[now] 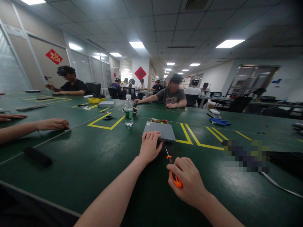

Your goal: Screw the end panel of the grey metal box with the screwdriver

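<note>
A grey metal power supply [163,130] with a bundle of coloured cables [159,120] at its far side lies flat on the green table. My left hand [151,145] grips its near left corner, fingers over the top and thumb against the front side. In my right hand [187,176] is a screwdriver [175,179] with an orange and black handle, the fingers closed round it. Its thin shaft points up and away, to the near side of the power supply. Whether the tip sits in a screw is too small to tell.
A water bottle [128,113] stands left of the power supply, before a bowl [134,111]. Blue gloves [219,121] lie at the right, a black object [38,156] at the left. Another person's hand [52,124] rests at the left; a person [174,93] sits opposite.
</note>
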Action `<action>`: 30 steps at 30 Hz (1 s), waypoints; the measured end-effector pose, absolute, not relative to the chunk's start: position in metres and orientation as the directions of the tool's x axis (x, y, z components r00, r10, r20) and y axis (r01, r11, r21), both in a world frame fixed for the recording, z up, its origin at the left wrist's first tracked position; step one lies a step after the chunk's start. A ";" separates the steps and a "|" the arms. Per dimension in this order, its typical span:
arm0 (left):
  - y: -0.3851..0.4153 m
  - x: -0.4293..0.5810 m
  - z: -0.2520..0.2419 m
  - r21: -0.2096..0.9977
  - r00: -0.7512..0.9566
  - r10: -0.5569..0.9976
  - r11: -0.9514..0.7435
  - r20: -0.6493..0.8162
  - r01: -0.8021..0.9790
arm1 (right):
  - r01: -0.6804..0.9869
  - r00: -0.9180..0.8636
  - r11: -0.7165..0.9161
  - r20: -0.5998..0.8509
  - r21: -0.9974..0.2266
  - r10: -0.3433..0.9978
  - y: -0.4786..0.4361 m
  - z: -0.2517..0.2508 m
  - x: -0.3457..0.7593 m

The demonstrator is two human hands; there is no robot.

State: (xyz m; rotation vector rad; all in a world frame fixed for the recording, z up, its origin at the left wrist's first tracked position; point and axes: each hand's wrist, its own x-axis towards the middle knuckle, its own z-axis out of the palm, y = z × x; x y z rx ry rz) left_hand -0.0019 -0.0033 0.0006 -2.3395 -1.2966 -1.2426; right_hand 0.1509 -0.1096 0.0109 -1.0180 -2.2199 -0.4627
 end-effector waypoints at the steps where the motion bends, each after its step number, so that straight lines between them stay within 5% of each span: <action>1: -0.003 -0.002 0.001 0.216 0.265 0.611 -0.598 0.746 0.771 | 0.771 -0.488 0.635 0.680 0.041 0.548 -0.110 0.012 0.150; 30: -0.003 -0.002 0.001 0.222 0.261 0.625 -0.586 0.736 0.779 | 0.774 -0.457 0.632 0.670 -0.023 0.585 -0.112 0.016 0.152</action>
